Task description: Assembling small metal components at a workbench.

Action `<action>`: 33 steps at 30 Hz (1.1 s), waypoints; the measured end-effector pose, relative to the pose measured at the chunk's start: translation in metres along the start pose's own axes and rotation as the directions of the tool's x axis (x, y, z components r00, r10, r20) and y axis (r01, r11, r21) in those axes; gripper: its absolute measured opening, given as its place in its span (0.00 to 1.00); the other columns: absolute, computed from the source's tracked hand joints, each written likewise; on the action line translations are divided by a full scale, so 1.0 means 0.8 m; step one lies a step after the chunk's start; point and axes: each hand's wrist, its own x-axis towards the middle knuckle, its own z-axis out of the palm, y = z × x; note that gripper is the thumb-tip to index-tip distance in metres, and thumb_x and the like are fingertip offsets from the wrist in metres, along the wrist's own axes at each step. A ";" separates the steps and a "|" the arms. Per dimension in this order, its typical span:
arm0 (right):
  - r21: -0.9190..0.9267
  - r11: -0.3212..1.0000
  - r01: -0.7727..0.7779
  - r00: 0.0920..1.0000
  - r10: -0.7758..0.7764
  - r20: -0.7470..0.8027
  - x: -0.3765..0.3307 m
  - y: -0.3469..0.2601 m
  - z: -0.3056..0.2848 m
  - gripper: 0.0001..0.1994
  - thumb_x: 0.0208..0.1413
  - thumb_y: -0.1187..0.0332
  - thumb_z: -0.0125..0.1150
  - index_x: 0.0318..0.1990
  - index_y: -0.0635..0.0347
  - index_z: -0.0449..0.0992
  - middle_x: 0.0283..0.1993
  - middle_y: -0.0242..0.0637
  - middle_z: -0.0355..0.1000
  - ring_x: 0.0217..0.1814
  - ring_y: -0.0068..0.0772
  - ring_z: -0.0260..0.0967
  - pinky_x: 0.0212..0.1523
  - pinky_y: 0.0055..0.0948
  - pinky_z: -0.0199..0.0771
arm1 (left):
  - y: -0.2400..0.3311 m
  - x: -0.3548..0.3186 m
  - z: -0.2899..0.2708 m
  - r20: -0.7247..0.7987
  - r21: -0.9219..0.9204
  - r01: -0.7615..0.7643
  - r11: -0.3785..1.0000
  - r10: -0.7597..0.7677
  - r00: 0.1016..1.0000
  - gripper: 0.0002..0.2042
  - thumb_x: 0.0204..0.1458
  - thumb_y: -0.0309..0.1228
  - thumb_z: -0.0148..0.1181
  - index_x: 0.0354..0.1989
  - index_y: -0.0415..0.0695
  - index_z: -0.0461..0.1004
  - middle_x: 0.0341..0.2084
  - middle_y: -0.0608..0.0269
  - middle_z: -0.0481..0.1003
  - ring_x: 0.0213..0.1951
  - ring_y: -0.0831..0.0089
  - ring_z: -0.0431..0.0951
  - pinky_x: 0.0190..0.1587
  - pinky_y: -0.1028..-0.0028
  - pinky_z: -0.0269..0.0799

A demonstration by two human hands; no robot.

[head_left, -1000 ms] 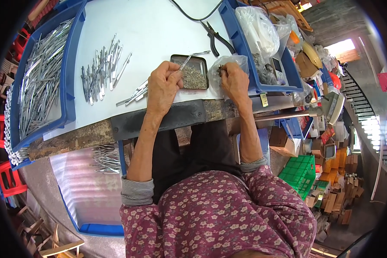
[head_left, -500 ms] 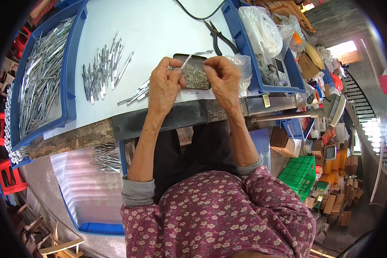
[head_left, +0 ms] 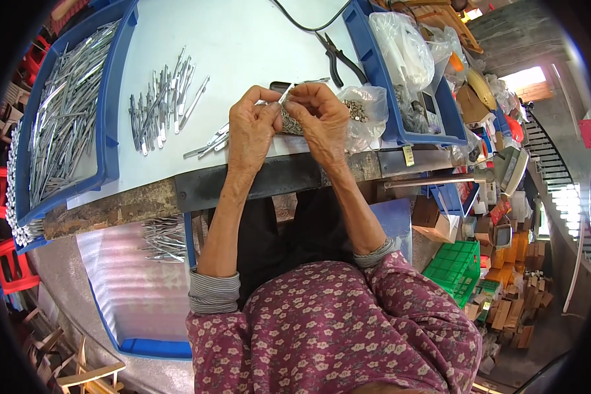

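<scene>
Head view: both bare hands meet over the near side of a white-topped bench (head_left: 243, 52). The left hand (head_left: 253, 131) has its thumb and forefinger pinched on a slim metal strip (head_left: 286, 94), which stands tilted up between the two hands. The right hand (head_left: 323, 125) is curled just beside it, its fingers gathered close at the strip; whether they are clamped on anything I cannot tell, as the tips are partly hidden.

Beneath the hands sits a shallow dark tin (head_left: 281, 86), mostly covered by them, with small metal pieces (head_left: 291, 123) inside. Another strip lies at its far edge. To the right, near the right hand, a clear plastic bag (head_left: 374, 111) lies open with little round metal parts (head_left: 356, 110) in it. Beyond it rest black-handled pliers (head_left: 338, 60), close to a blue bin (head_left: 427, 138) holding a bulging clear bag (head_left: 404, 49) and other goods. A dark cable (head_left: 302, 26) curves across the far end of the bench.

On the left, a few strips (head_left: 210, 143) lie beside the left wrist, a loose row of strips (head_left: 161, 105) spreads farther off, and a long blue tray (head_left: 108, 141) is heaped with many more.
</scene>
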 end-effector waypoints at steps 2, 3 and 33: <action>-0.056 0.998 0.035 0.999 -0.036 -0.015 0.000 0.001 0.001 0.10 0.44 0.78 0.60 0.35 0.66 0.70 0.31 0.35 0.72 0.33 0.19 0.69 0.35 0.17 0.69 | 0.000 0.000 0.000 0.004 -0.008 0.009 1.000 -0.009 1.000 0.03 0.50 0.23 0.49 0.32 0.38 0.68 0.12 0.70 0.64 0.12 0.90 0.53 0.13 0.88 0.43; -0.057 0.998 0.035 0.999 -0.036 -0.014 0.000 0.001 0.000 0.10 0.44 0.78 0.60 0.35 0.66 0.70 0.31 0.35 0.72 0.33 0.19 0.69 0.35 0.17 0.69 | -0.002 0.001 0.000 0.009 -0.022 0.004 1.000 -0.004 1.000 0.03 0.50 0.23 0.49 0.32 0.38 0.68 0.12 0.70 0.64 0.11 0.90 0.53 0.13 0.88 0.43; 0.184 0.974 -0.130 0.991 0.131 0.006 0.006 0.001 0.019 0.13 0.47 0.79 0.56 0.41 0.73 0.63 0.31 0.40 0.72 0.32 0.23 0.70 0.34 0.18 0.72 | -0.002 0.000 0.006 -0.165 0.107 -0.119 0.987 0.135 0.977 0.04 0.49 0.19 0.45 0.28 0.36 0.67 0.11 0.74 0.60 0.14 0.88 0.55 0.15 0.83 0.50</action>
